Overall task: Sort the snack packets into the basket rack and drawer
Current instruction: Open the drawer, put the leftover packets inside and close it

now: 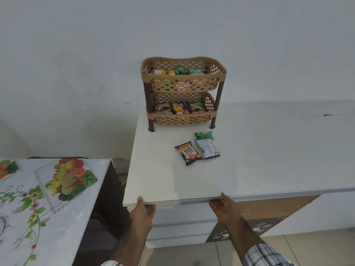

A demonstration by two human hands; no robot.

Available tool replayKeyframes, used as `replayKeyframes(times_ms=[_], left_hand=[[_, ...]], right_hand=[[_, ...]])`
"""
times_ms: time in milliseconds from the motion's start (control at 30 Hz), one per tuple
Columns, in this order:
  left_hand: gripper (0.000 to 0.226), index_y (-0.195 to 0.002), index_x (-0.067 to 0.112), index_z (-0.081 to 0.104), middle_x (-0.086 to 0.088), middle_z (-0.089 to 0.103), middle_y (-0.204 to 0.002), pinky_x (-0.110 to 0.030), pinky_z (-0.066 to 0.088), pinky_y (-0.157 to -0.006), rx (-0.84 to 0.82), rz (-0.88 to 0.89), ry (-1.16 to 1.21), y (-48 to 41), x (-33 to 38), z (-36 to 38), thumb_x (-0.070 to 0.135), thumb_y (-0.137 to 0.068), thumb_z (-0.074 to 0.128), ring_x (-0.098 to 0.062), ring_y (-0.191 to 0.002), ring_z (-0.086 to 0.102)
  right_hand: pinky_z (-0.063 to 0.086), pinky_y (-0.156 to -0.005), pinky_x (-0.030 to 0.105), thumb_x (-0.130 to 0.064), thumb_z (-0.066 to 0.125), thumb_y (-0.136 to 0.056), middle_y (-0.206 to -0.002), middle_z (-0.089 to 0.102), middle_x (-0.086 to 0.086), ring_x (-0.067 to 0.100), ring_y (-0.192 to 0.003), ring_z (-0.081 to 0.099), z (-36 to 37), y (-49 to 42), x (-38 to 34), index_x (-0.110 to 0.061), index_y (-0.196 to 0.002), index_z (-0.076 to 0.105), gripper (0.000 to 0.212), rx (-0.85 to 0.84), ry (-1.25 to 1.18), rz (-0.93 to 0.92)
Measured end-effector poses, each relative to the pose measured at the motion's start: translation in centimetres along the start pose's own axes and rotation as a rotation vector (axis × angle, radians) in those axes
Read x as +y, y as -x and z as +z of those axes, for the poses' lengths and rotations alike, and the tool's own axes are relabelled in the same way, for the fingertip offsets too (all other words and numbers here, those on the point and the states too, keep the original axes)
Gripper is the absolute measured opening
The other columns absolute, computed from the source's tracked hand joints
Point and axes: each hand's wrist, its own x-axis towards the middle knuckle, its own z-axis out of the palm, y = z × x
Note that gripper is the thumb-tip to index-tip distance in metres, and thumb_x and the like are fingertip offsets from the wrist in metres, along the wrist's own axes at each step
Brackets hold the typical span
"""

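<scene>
Your left grip (143, 209) and right grip (223, 207) both sit at the front lip of the bench (159, 181), thumbs on top of the edge, fingers curled under it toward the drawer (182, 213) front. Neither holds a packet; whether the fingers are actually hooked on the drawer's top rail you cannot tell, as the overhang hides them.

From there the work lies straight ahead and away from you. The peanut packet (188, 153) lies nearest, flat on the bench, its long axis running diagonally from far-left to near-right. Just beside it, on its right, is the white packet (208, 148), back face up, long axis roughly front to back; at its far end the green packet (203, 135) lies crosswise, touching or slightly overlapping it. All three lie nearer your right grip than your left, so I judge the right the natural one to reach, once the drawer is dealt with.

Beyond them stands the basket rack (184, 93), against the wall, both tiers already holding packets.

The drawer's interior is not visible, its handle is hidden, and the lower tier's contents are partly screened by the lattice.
</scene>
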Motion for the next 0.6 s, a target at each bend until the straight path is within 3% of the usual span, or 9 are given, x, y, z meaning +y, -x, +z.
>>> replayKeyframes(times_ms=[67, 133, 233, 333, 433, 533, 600], left_hand=[[0.028, -0.102, 0.0, 0.059, -0.019, 0.063, -0.121, -0.047, 0.045, -0.111, -0.089, -0.039, 0.059, 0.2, -0.1, -0.2, 0.028, -0.104, 0.056, -0.035, -0.119, 0.06], [0.033, -0.123, -0.002, 0.056, -0.022, 0.061, -0.129, -0.048, 0.045, -0.111, -0.134, -0.033, 0.109, 0.1, -0.2, -0.9, 0.026, -0.105, 0.053, -0.037, -0.127, 0.057], [0.04, -0.134, -0.003, 0.054, -0.024, 0.064, -0.127, -0.041, 0.057, -0.096, -0.192, 0.013, 0.102, -0.4, -0.1, -2.3, 0.025, -0.105, 0.054, -0.037, -0.117, 0.063], [0.039, -0.135, -0.004, 0.055, -0.024, 0.067, -0.118, -0.035, 0.062, -0.08, -0.245, 0.004, 0.063, -1.1, 0.5, -3.5, 0.02, -0.103, 0.056, -0.033, -0.105, 0.066], [0.038, -0.132, -0.005, 0.057, -0.024, 0.068, -0.12, -0.038, 0.062, -0.078, -0.254, -0.007, 0.038, -1.7, 0.8, -3.9, 0.017, -0.1, 0.059, -0.035, -0.11, 0.068], [0.034, -0.123, -0.003, 0.062, -0.022, 0.074, -0.107, -0.038, 0.064, -0.076, -0.241, 0.007, 0.017, -1.6, 0.6, -4.1, 0.018, -0.096, 0.066, -0.03, -0.09, 0.076], [0.032, -0.12, -0.002, 0.064, -0.024, 0.073, -0.109, -0.037, 0.064, -0.076, -0.231, 0.014, 0.008, -1.5, 0.4, -4.4, 0.017, -0.094, 0.069, -0.029, -0.088, 0.076]], right_hand=[[0.043, -0.11, 0.049, -0.014, 0.047, -0.107, -0.105, 0.063, 0.02, 0.036, -0.109, 0.058, -0.1, -0.1, -0.2, -0.001, -0.123, 0.055, 0.022, -0.01, -0.033, -0.005], [0.041, -0.112, 0.046, -0.015, 0.047, -0.107, -0.106, 0.063, 0.019, 0.034, -0.1, 0.061, -0.4, -0.2, -0.2, -0.001, -0.118, 0.057, 0.02, -0.039, -0.064, 0.01], [0.04, -0.113, 0.044, -0.015, 0.047, -0.107, -0.101, 0.062, 0.016, 0.027, -0.092, 0.061, -0.8, -0.6, 0.0, -0.004, -0.1, 0.058, 0.017, -0.074, -0.088, 0.035], [0.04, -0.112, 0.042, -0.015, 0.048, -0.106, -0.1, 0.062, 0.015, 0.026, -0.093, 0.061, -1.0, -0.5, 0.0, -0.005, -0.096, 0.059, 0.018, -0.087, -0.083, 0.04], [0.048, -0.106, 0.039, -0.014, 0.051, -0.105, -0.096, 0.064, 0.015, 0.025, -0.092, 0.061, -1.5, -0.8, 0.0, -0.005, -0.095, 0.059, 0.017, -0.087, -0.062, 0.032], [0.062, -0.081, 0.035, -0.016, 0.055, -0.103, -0.093, 0.067, 0.015, 0.026, -0.093, 0.063, -1.9, -1.3, 0.1, -0.005, -0.095, 0.061, 0.015, -0.077, -0.032, 0.029], [0.058, -0.093, 0.039, -0.017, 0.057, -0.102, -0.1, 0.064, 0.017, 0.027, -0.096, 0.063, -2.1, -1.5, 0.3, -0.004, -0.098, 0.061, 0.014, -0.063, -0.015, 0.023]])
